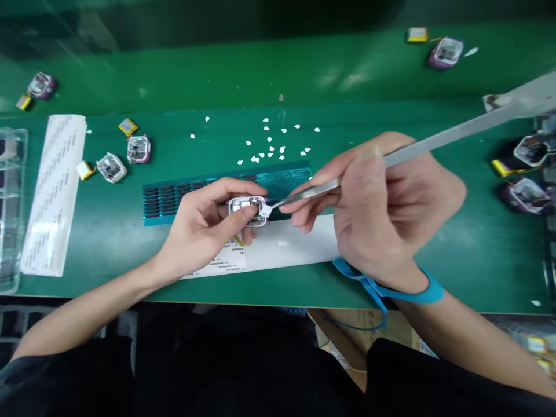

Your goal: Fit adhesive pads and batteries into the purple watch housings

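Between the thumb and fingers of my left hand (204,220) is a small open device casing (237,205) with a white rim and electronics inside. My right hand (377,202) grips a pair of metal tweezers (321,188), whose tips point left. A small white sticker (266,212) is at the tips, by the casing's right edge; whether it is stuck to the casing I cannot tell. Below the casing lies a white printed sheet (282,246). Behind my left hand is a teal strip (158,205) with rows of black pieces.
Several small white tabs (269,139) are scattered behind my hands. Open casings with batteries stand at the left (139,149), far right (447,52) and right edge (525,196). Another printed sheet (54,194) lies at left beside a clear tray (19,231). A blue wrist strap (428,289) circles my right wrist.
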Demonstrator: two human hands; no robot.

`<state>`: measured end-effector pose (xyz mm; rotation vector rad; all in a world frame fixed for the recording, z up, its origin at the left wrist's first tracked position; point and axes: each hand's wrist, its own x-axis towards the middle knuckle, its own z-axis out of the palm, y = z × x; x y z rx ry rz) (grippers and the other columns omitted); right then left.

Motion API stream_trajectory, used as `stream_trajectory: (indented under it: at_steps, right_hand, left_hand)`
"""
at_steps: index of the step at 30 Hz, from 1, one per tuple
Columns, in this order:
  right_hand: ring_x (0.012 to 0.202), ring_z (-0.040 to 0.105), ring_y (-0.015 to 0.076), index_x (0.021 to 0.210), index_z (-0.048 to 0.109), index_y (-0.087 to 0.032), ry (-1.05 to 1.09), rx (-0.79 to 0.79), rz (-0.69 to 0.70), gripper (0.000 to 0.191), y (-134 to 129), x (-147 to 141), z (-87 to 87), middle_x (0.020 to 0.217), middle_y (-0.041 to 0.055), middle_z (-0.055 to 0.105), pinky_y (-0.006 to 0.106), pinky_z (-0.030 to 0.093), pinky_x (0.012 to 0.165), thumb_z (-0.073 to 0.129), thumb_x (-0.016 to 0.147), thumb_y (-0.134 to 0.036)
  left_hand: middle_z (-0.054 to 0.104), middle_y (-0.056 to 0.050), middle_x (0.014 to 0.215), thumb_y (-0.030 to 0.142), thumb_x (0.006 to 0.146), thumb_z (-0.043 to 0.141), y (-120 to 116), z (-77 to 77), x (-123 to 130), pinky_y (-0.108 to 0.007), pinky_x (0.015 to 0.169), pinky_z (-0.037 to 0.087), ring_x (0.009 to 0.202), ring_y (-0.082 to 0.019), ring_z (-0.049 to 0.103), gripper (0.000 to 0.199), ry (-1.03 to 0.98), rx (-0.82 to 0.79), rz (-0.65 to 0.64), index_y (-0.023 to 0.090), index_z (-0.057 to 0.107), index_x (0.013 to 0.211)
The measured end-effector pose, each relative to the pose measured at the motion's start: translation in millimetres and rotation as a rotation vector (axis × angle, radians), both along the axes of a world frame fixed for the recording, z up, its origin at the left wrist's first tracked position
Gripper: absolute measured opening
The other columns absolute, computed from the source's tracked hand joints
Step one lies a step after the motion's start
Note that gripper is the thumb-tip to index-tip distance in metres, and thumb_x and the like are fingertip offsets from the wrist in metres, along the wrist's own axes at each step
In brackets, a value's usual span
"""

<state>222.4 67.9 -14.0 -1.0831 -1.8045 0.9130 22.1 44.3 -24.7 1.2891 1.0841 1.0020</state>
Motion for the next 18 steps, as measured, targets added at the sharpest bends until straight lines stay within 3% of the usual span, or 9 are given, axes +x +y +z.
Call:
stream_trajectory:
  at_steps: [5, 10, 15, 18]
  right_hand:
    - [0.059, 0.072, 0.0169, 0.094, 0.066, -0.027, 0.154, -0.035, 0.022, 0.025, 3, -5, -0.2, 0.074, -0.0005, 0.075, 0.032, 0.061, 0.053, 0.048, 0.106, -0.039]
    - [0.061, 0.073, 0.0153, 0.088, 0.064, -0.023, 0.147, -0.05, 0.019, 0.025, 4, -6, -2.3, 0.076, -0.0005, 0.074, 0.028, 0.06, 0.052, 0.054, 0.104, -0.038]
    - [0.067, 0.075, 0.018, 0.088, 0.066, -0.024, 0.087, -0.07, -0.014, 0.027, 5, -6, -4.4, 0.08, 0.0017, 0.075, 0.029, 0.061, 0.054, 0.053, 0.104, -0.041]
    - [0.06, 0.073, 0.0151, 0.087, 0.066, -0.022, 0.161, -0.053, 0.015, 0.024, 5, -7, -4.1, 0.077, 0.0005, 0.076, 0.027, 0.059, 0.051, 0.055, 0.103, -0.036]
  left_hand:
    - [0.079, -0.007, 0.107, 0.022, 0.089, 0.075, -1, 1.5, -3, -0.033, 0.069, 0.069, 0.076, -0.019, 0.077, 0.031, 0.024, -0.009, -0.115, 0.023, 0.072, 0.12]
    - [0.077, -0.009, 0.117, 0.019, 0.09, 0.072, -6, 1.4, 4, -0.037, 0.078, 0.07, 0.095, -0.024, 0.078, 0.034, 0.026, 0.055, -0.088, 0.022, 0.07, 0.124]
    - [0.079, -0.005, 0.09, 0.021, 0.091, 0.073, -9, 0.4, 4, -0.034, 0.064, 0.07, 0.068, -0.02, 0.077, 0.037, 0.064, 0.036, -0.072, 0.023, 0.068, 0.127]
    - [0.077, -0.004, 0.083, 0.023, 0.091, 0.073, -10, 0.1, 4, -0.034, 0.063, 0.069, 0.065, -0.02, 0.077, 0.037, 0.042, 0.015, -0.066, 0.021, 0.068, 0.128]
